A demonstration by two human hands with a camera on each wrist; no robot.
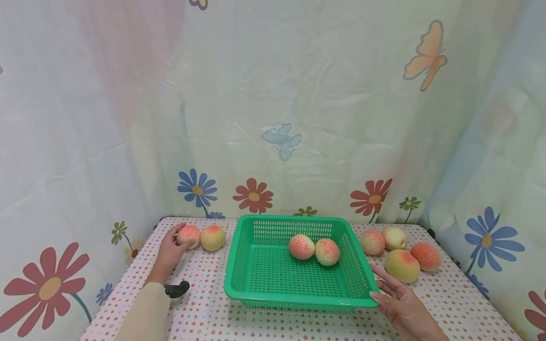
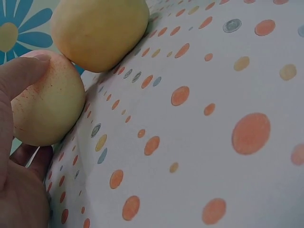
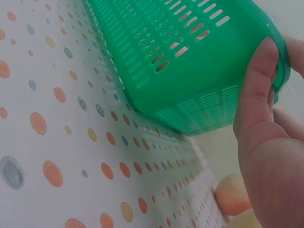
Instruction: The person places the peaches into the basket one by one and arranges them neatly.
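My left hand (image 1: 179, 240) grips a pink-yellow peach (image 1: 189, 235) at the table's far left. In the left wrist view the thumb (image 2: 21, 76) lies over this peach (image 2: 45, 109) and fingers show beneath it. A second peach (image 1: 213, 237) touches it on the right, seen again as the yellow peach (image 2: 99, 31). My right hand (image 1: 386, 289) rests against the near right corner of the green basket (image 1: 239, 255), fingers straight along its side. The thumb (image 3: 259, 80) presses on the basket's rim (image 3: 190, 61). Two peaches (image 1: 301, 246) (image 1: 327, 252) lie inside at the back.
Several loose peaches (image 1: 402, 265) lie right of the basket, near the table's right edge. A polka-dot cloth (image 1: 204, 308) covers the table. Flowered curtains (image 1: 273, 118) close off the back and both sides. A black wrist device (image 1: 177, 289) sits by my left sleeve.
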